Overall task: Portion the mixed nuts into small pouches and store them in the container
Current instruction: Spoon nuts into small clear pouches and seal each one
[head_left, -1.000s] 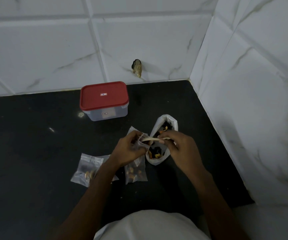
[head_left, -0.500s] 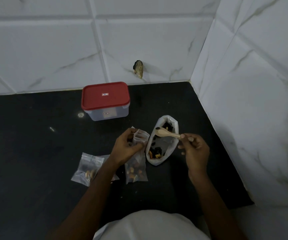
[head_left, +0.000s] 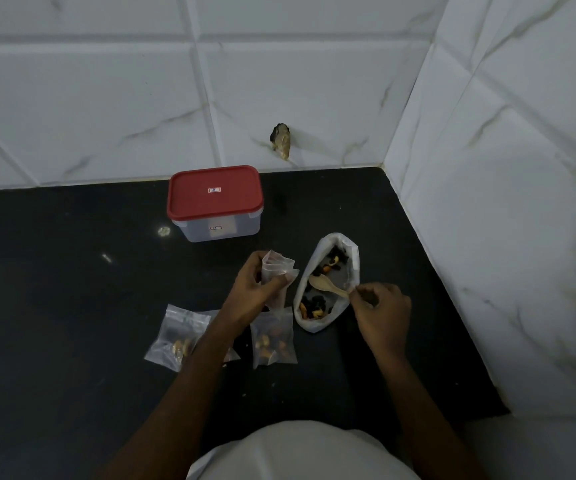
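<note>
A white bag of mixed nuts (head_left: 343, 252) lies open on the black counter. My right hand (head_left: 381, 311) grips the handle of a small wooden spoon (head_left: 326, 287), whose bowl sits inside the bag. My left hand (head_left: 253, 292) holds a small clear pouch (head_left: 279, 268) upright, just left of the bag. Below it a filled pouch (head_left: 272, 342) lies flat. Another filled pouch (head_left: 175, 337) lies further left, and one more is partly hidden under my left forearm. The clear container with a shut red lid (head_left: 215, 195) stands at the back.
White marble-look tiled walls close the counter (head_left: 54, 306) at the back and on the right, forming a corner. A dark chipped hole (head_left: 281, 140) marks the back wall. My white shirt fills the bottom edge.
My right hand drew the spoon away from the pouch mouth, swung right, then lowered the spoon's bowl into the nut bag. My left hand kept hold of the pouch.
</note>
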`<state>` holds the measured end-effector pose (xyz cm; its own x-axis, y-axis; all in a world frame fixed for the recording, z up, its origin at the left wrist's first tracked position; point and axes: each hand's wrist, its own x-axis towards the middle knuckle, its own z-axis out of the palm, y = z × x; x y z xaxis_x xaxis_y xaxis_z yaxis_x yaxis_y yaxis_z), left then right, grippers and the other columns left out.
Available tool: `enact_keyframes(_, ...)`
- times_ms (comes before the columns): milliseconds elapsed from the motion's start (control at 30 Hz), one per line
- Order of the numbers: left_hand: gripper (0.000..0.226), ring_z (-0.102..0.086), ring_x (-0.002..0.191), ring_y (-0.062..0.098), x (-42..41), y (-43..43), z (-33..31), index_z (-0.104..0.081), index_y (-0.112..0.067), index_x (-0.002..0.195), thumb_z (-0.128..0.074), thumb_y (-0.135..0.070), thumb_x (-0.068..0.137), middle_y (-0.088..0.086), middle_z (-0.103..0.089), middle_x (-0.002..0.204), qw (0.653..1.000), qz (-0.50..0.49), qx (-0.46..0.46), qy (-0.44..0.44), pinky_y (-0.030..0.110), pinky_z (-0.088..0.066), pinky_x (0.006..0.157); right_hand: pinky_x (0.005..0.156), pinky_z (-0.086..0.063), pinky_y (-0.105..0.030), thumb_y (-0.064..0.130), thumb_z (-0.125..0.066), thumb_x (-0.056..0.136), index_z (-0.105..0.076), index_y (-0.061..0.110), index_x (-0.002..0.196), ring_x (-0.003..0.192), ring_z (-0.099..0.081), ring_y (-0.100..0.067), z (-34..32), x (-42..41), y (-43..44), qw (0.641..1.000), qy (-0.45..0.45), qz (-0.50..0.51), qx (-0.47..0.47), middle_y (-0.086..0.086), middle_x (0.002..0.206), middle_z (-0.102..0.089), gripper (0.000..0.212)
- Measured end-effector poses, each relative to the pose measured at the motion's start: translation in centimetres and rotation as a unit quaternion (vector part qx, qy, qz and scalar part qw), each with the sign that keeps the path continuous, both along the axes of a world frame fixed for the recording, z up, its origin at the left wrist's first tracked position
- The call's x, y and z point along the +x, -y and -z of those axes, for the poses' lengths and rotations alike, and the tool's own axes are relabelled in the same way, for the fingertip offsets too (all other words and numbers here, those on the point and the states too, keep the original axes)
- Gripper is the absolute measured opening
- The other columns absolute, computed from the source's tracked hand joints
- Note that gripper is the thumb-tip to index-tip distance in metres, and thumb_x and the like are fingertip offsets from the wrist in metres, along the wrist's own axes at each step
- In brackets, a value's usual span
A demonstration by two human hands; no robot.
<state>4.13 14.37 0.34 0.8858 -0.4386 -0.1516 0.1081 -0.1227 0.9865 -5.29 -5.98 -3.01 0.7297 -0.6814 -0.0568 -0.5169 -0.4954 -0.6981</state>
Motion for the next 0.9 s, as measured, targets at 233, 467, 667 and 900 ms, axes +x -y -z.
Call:
enact_keyframes(233,0.047,-0.064,0.104,0.014,-0.3,0.6,-0.6,-0.035,-0.021,0.133,-0.061,-0.021,0.095,0.005,-0.055,0.120,0.999,0.038,0.010,-0.013,0.022,-0.056,0.075,0.078,-0.049,-0.015,0.036,-0.066,0.092,-0.069,0.036,0.095,0.093,-0.062,0.006,-5.6,2.0,-3.3,0.954,0.089,-0.174,0.229,0.016,0.099,-0.067,0.004)
enact_keyframes(467,0.097,-0.059,0.104,0.000,-0.4,0.4,-1.4,0.008,-0.019,0.150,-0.066,-0.001,0.089,-0.008,-0.042,0.124,0.993,0.111,0.046,0.005,0.017,-0.054,0.081,0.075,-0.053,-0.015,0.032,-0.064,0.094,-0.066,0.029,0.104,0.088,-0.066,0.003,-5.1,3.9,-4.8,0.944,0.096,-0.222,0.223,0.010,0.096,-0.069,0.010)
enact_keyframes(667,0.084,-0.060,0.101,0.007,-0.4,-0.3,-2.9,-0.013,-0.030,0.149,-0.070,-0.020,0.088,-0.014,-0.046,0.121,0.996,0.063,0.003,-0.063,0.020,-0.057,0.070,0.085,-0.057,-0.033,0.027,-0.057,0.098,-0.069,0.019,0.098,0.085,-0.069,-0.007,-5.1,5.2,-4.8,0.948,0.100,-0.184,0.242,0.001,0.087,-0.072,0.015)
enact_keyframes(900,0.013,-0.071,0.089,0.016,-0.2,-1.5,-1.7,-0.068,-0.014,0.102,-0.059,-0.022,0.096,-0.002,-0.072,0.095,0.994,-0.066,-0.031,-0.077,0.048,-0.058,0.081,0.081,-0.057,-0.032,0.029,-0.057,0.098,-0.067,0.022,0.093,0.090,-0.067,-0.009,-5.7,5.8,-5.7,0.946,0.081,-0.190,0.248,0.002,0.093,-0.070,0.013)
